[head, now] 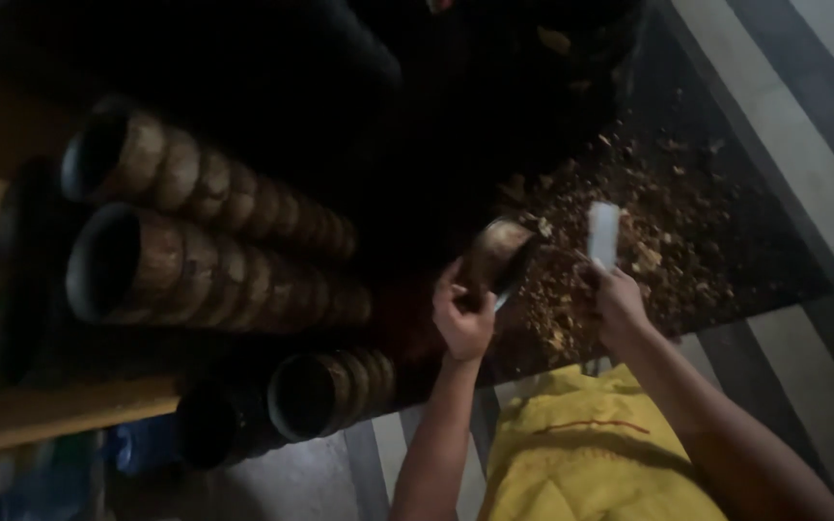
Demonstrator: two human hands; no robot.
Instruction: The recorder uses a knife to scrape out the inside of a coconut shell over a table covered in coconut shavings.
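Left hand [462, 323] grips a shell bowl [497, 253], tilted, above a dark mat [764, 260]. Right hand [618, 301] is closed around a pale flat tool [602, 233], just beside the bowl; hands apart. Brown shavings [629, 222] litter the mat. Stacks of similar bowls [214, 232] lie on their sides at left. Yellow cloth [586, 453] below. Dim and blurry; tool type unclear, top of frame black.

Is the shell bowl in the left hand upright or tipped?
Tipped: the left hand holds the shell bowl on its side, rim toward the scattered shavings.
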